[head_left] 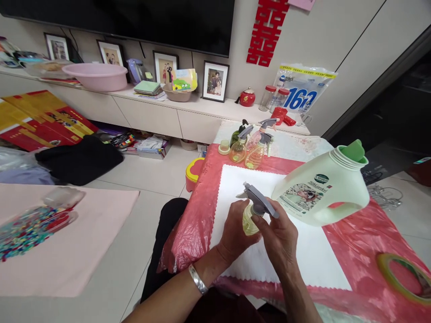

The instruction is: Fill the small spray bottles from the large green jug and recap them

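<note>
As fingers (266, 229) clasp it, yellowish spray bottle (248, 222), grey-topped

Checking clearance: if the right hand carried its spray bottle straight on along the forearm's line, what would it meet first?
Probably the nearest standing spray bottle, at the far edge of the white sheet; height is unclear, so the right hand might pass above.

The spray bottle (249, 223) has a clear, glossy plastic body and a smooth grey plastic trigger head (259, 200). Jug (325, 190): smooth, satin-finish plastic. Table cover (190, 233): glossy, wrinkled plastic film; bracelet (198, 279): shiny metal.
</note>
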A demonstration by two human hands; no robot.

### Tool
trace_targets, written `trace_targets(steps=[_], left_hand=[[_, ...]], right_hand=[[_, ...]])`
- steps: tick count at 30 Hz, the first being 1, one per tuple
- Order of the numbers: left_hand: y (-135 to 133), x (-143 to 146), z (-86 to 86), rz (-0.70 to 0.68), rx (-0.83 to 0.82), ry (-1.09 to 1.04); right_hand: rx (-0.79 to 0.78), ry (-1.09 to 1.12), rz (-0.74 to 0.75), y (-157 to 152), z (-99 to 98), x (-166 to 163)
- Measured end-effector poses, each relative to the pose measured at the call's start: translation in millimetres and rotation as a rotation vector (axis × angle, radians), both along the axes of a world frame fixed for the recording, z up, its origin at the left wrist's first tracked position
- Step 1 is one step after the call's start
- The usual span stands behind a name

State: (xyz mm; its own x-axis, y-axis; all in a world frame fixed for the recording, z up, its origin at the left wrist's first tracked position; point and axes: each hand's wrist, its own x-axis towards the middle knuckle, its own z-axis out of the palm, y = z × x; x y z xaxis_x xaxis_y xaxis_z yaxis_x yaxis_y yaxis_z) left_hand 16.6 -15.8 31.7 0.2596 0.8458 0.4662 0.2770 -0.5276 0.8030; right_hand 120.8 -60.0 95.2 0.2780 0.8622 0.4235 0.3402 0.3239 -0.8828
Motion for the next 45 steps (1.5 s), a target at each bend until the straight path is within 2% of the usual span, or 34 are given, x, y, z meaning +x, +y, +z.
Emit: trace_targets(steps=[6, 10, 13, 16, 20, 24, 27, 31, 34, 36, 38, 39, 41, 45], left_hand=[[2, -1, 15.9, -0.112, -0.081, -0.006], [-1, -1, 9.8, -0.069, -0.106, 0.014], [-4, -1, 2.4, 0.005, -0.135, 0.033], [-6, -1, 3.4, 0.001, -0.122, 0.037], [-5, -2, 7.9, -0.040, -0.093, 0.053], [-5, -2, -0.3, -0.039, -0.109, 0.057], [-5, -3, -12.7, -0.054, -0.095, 0.010], [-4, -4, -24.8, -0.031, 0.043, -0.075], [-3, -4, -23.0, -0.020, 0.053, -0.086], [-3, -4, -17.4, -0.010, -0.001, -0.102], [-4, -7, -11.3, 0.014, -0.072, -0.123], [-4, -9, -8.9, 0.027, -0.112, -0.125], [-5, -15, -6.9, 0.043, -0.177, -0.106], [-5, -29, -15.8, 0.011, -0.161, -0.058]], right_hand=[[-0.055, 0.325, 0.034, -2, -5.6, -3], [-0.075, 0.451, 0.106, 1, -9.5, -1], [-0.083, 0.424, 0.180, 2, -11.7, 4], [-0.092, 0.351, 0.245, 2, -11.1, 7], [-0.043, 0.287, 0.203, 6, -5.4, 4], [0.031, 0.242, 0.143, 8, 2.4, -1], [0.098, 0.215, 0.112, 5, 17.2, -3], [0.258, 0.330, -0.047, 4, 61.2, -2], [0.405, 0.320, -0.229, 10, 96.5, 6], [0.418, 0.265, -0.285, 19, 105.5, 19], [0.279, 0.194, -0.272, 31, 96.9, 35], [0.148, 0.148, -0.241, 39, 86.4, 42], [-0.118, 0.023, -0.192, 55, 56.8, 54], [-0.328, -0.118, -0.157, 90, -9.1, 57]])
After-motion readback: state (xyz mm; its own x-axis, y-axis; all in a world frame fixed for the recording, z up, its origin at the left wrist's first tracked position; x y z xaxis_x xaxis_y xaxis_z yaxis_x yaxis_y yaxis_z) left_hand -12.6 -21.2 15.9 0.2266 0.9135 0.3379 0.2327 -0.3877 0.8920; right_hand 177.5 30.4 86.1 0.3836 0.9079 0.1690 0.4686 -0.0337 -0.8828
